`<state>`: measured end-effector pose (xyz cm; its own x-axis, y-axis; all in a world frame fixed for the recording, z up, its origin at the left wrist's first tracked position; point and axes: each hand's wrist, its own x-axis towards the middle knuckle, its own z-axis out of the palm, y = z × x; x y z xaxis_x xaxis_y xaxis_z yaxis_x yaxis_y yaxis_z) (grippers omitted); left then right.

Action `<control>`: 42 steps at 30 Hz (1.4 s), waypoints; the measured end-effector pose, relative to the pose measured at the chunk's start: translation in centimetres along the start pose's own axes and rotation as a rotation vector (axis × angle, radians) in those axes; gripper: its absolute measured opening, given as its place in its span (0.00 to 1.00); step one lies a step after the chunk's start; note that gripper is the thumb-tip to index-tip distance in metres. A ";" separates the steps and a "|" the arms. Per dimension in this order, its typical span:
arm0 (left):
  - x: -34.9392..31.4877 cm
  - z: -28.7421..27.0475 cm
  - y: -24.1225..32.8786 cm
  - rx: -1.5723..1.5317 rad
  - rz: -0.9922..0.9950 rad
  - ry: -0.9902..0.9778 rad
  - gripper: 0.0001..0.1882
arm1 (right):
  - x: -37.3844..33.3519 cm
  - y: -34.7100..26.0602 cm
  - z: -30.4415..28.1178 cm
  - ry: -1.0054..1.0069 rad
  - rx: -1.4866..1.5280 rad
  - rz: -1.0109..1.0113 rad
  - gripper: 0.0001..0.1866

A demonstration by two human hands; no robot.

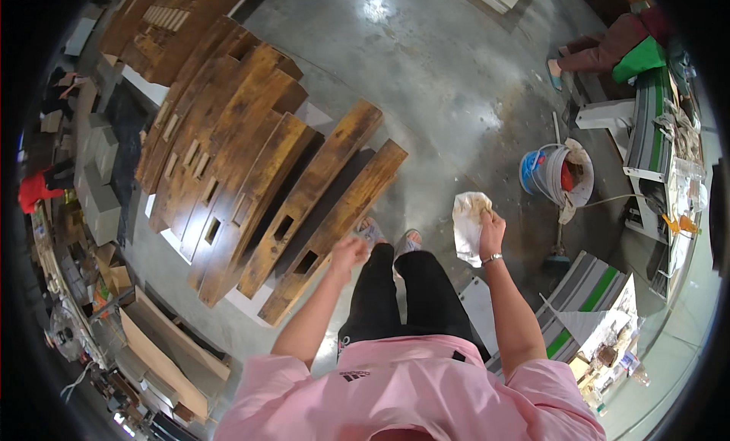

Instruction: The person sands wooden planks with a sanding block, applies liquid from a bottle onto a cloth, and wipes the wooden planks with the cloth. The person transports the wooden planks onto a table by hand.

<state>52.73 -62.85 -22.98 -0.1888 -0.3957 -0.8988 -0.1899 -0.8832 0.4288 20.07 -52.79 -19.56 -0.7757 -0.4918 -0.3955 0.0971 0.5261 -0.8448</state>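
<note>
My right hand [493,236] pinches the edge of a white cloth [466,232], which hangs down beside it and has a brownish stain near the top. A metal-banded watch or bracelet [493,258] circles that wrist. My left hand [350,256] is loosely curled, with nothing visible in it, and is a little blurred. It is close to the near end of a brown wooden beam [342,228] with a rectangular slot cut through it. More slotted beams and boards [228,160] lie side by side to the left, raised on white supports.
A white bucket [541,176] with rags over its rim stands to the right, a brush [557,260] near it. Grey-and-green striped benches [582,296] bear clutter on the right. Another person's legs [601,52] show at upper right. Cardboard [163,350] lies at lower left.
</note>
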 end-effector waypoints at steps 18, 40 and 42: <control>26.9 1.6 18.3 0.947 0.758 0.517 0.14 | 20.2 5.5 15.0 -0.002 -0.245 0.081 0.17; 35.2 6.0 19.2 1.292 0.642 0.806 0.14 | 35.7 7.3 29.6 -0.259 -0.336 0.029 0.16; 35.2 6.0 19.2 1.288 0.638 0.792 0.13 | 36.2 5.4 32.0 -0.446 -0.194 -0.276 0.12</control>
<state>36.61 -92.18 -45.85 -0.1127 -0.9725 -0.2037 -0.9850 0.0824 0.1515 12.43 -89.96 -49.96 -0.4131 -0.8529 -0.3192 -0.2213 0.4340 -0.8733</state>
